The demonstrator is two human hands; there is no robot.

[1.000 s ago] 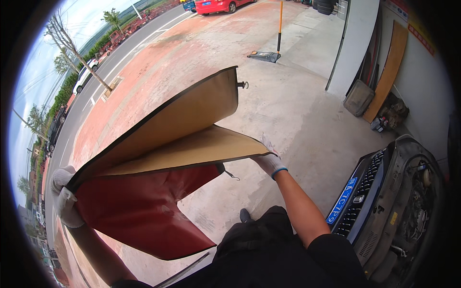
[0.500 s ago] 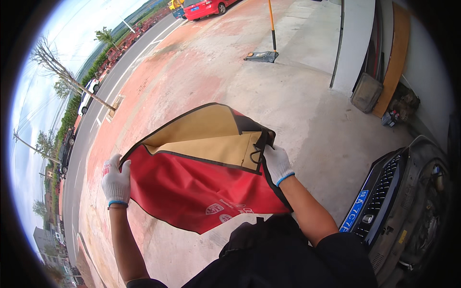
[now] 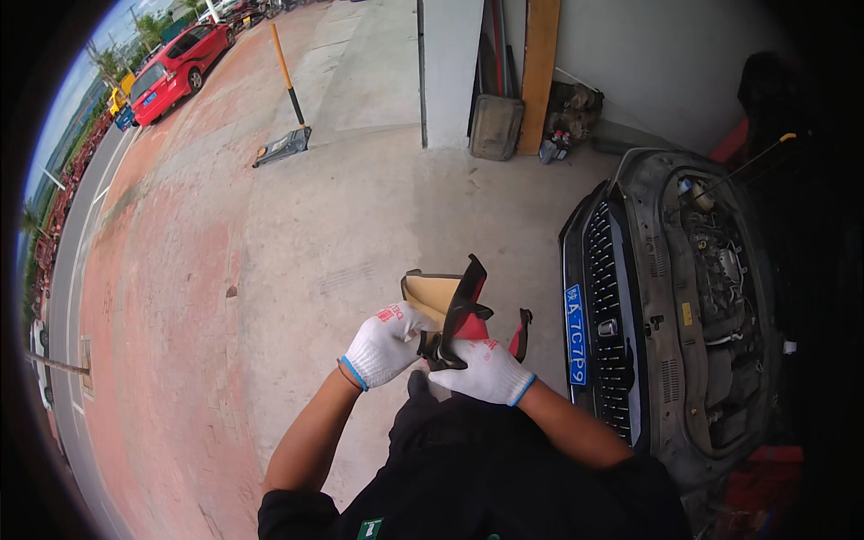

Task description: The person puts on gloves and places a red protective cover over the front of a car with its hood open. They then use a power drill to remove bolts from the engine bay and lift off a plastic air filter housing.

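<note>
While gripped in both gloved hands, folded small at chest height over pale and reddish concrete forecourt (image 3: 297,225).

Parked close on the right, dark grey car with open bonnet and black grille (image 3: 621,315); held between car and body, folded red fabric cover with tan lining and black trim (image 3: 463,310), bundled upright; left hand in white knit glove with blue cuff (image 3: 382,346), grip closed around tan side; right hand in matching glove (image 3: 486,371), grip closed on lower black edge.
</note>
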